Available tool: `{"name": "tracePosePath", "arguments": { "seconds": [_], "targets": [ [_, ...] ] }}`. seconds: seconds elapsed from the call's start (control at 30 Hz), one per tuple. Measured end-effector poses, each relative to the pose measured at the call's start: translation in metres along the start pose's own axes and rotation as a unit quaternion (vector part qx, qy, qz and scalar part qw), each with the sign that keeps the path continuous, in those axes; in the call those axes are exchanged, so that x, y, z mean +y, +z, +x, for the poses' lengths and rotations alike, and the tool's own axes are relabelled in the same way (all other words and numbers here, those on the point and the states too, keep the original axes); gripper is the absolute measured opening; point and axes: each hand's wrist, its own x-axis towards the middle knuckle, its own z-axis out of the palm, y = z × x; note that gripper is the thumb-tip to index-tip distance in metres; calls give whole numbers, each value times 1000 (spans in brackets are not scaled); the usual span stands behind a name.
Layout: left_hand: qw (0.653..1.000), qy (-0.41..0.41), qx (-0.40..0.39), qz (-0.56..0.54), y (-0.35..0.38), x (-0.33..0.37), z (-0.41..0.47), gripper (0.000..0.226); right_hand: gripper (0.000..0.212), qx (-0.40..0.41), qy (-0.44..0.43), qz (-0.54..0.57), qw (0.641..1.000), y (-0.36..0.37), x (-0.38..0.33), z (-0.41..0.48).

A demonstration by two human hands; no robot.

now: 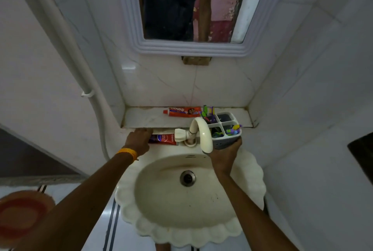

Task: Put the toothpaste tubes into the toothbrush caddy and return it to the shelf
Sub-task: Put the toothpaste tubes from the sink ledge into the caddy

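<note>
The right hand is clamped round the base of the grey-and-white plastic 4-compartment toothbrush caddy, held above the cream scalloped sink. The left hand lies on the dark red toothpaste tube on the sink ledge; whether its fingers have closed cannot be told. A second orange-red tube lies on the marble shelf. Both tubes look light and soft, best pinched mid-body. The cream tap crowds the caddy.

A marble shelf carries one red tube; another tube lies on the sink rim.
</note>
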Motion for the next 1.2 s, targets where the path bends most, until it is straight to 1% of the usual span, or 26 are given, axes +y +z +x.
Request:
{"name": "tracePosePath", "arguments": {
  "seconds": [0.13, 0.2, 0.3, 0.4, 0.5, 0.6, 0.7, 0.77, 0.87, 0.97, 1.03, 1.1, 1.2],
  "targets": [
    [1000, 6, 14, 25, 5, -1, 3, 37, 134, 12, 5, 34, 999, -3, 13, -1],
    [1000, 8, 12, 17, 8, -1, 3, 34, 134, 5, 19, 39, 999, -5, 12, -1],
    [999, 15, 0, -44, 3, -1, 0, 35, 129, -2, 26, 32, 999, -9, 9, 1],
    [992, 41, 15, -121, -23, -2, -7, 35, 127, -1, 32, 33, 999, -12, 9, 2],
    [983, 63, 56, -163, -69, -3, -16, 35, 127, -6, 37, 30, 999, -16, 11, 2],
    [973, 100, 136, -159, -121, 1, -27, 36, 127, -14, 39, 34, 999, -18, 13, 4],
    [945, 155, 212, -197, -167, 19, -33, 39, 128, -15, 24, 43, 999, -15, 11, 7],
    [928, 191, 239, -214, -186, 41, -29, 39, 130, -11, 22, 52, 998, -13, 14, 9],
    [912, 245, 242, -223, -194, 82, -11, 38, 126, -2, 30, 54, 998, -13, 13, 11],
    [894, 320, 229, -214, -190, 121, 12, 35, 119, 1, 28, 42, 999, -13, 7, 10],
    [884, 366, 207, -205, -185, 146, 24, 32, 122, 3, 33, 33, 999, -13, 9, 11],
    [877, 401, 187, -188, -180, 168, 35, 30, 129, 4, 34, 25, 999, -12, 12, 12],
    [881, 422, 151, -150, -172, 193, 49, 32, 128, 1, 37, 26, 999, -12, 13, 13]
  ]
}}
